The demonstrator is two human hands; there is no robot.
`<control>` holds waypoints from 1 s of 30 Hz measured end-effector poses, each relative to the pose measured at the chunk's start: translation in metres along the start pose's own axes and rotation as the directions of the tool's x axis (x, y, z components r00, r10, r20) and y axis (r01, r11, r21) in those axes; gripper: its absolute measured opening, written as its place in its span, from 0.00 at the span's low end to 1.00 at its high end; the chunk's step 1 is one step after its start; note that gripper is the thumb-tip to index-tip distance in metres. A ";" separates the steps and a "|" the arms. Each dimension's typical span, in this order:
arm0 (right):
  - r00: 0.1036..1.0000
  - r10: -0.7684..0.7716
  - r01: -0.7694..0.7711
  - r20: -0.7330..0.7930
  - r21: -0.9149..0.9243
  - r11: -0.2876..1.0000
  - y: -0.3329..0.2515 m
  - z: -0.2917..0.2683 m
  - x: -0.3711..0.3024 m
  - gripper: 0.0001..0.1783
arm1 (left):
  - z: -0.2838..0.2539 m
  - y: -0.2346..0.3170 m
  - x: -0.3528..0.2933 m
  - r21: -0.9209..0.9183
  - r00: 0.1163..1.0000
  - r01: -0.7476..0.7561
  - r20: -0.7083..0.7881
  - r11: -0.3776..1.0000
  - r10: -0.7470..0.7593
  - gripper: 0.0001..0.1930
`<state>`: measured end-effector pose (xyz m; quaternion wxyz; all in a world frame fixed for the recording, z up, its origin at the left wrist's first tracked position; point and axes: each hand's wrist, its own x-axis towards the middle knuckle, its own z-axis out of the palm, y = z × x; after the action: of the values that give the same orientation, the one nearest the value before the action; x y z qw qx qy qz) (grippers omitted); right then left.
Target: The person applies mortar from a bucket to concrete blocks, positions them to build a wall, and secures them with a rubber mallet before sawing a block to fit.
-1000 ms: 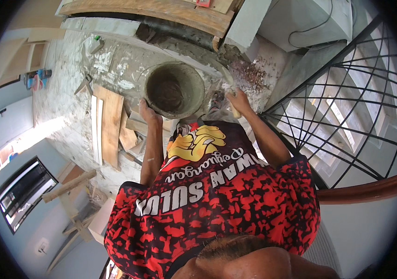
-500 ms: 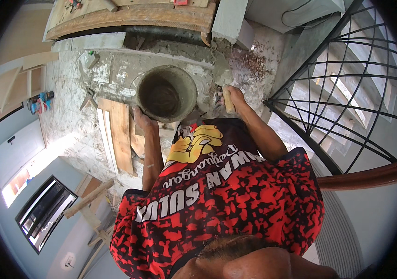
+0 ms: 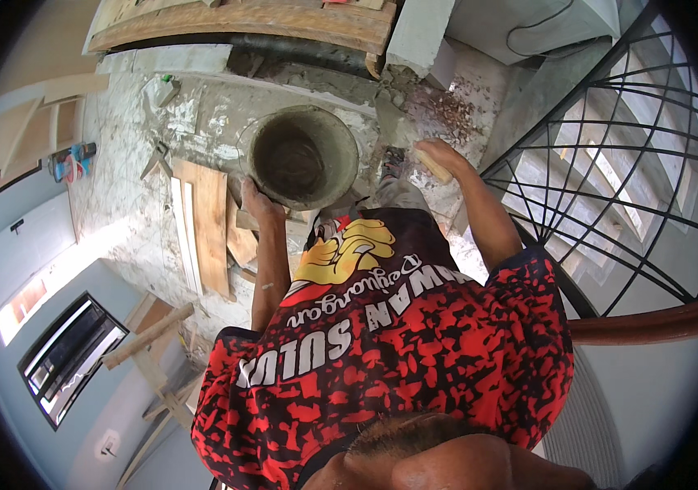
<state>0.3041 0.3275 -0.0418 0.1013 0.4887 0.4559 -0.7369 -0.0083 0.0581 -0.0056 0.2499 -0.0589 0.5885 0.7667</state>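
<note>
A round bucket (image 3: 342,167), caked with grey mortar, stands on the floor in front of me. Its dark inside shows some wet grey mix (image 3: 296,163) at the bottom. My left hand (image 3: 260,202) grips the bucket at its near left rim, its thumb up along the wall. Out to the right of the bucket, my right hand (image 3: 442,155) is closed round the light wooden handle (image 3: 434,168) of a trowel. The trowel's blade is hard to make out against the grey, mortar-smeared floor. My foot (image 3: 394,162) shows between the bucket and that hand.
Wooden boards (image 3: 211,229) lie left of the bucket. A wooden platform (image 3: 243,33) crosses the far side. Reddish debris (image 3: 455,114) is scattered at the far right. A black metal railing (image 3: 610,155) borders steps on the right. A blue power tool (image 3: 73,162) sits far left.
My right hand has moved to the right, away from the bucket, and the trowel handle has tilted. The left hand stays at the bucket's rim. The view has shifted slightly.
</note>
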 end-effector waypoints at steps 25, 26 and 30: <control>0.996 0.031 -0.055 -0.086 -0.297 0.953 -0.002 -0.047 0.004 0.19 | 0.001 0.002 -0.017 -0.035 0.995 0.035 -0.089 0.999 -0.038 0.12; 0.997 0.007 -0.031 -0.083 -0.284 0.958 -0.003 -0.043 -0.001 0.19 | 0.000 0.001 -0.016 -0.030 0.996 0.035 -0.086 0.999 -0.037 0.12; 0.991 -0.113 0.092 -0.071 -0.255 0.963 -0.007 -0.024 -0.002 0.21 | 0.008 0.004 -0.015 -0.011 0.994 0.041 -0.097 0.999 -0.042 0.12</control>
<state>0.3156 0.3495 -0.0386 0.1045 0.4785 0.5741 -0.6561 0.0048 0.0596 0.0062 0.2364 -0.1094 0.5950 0.7603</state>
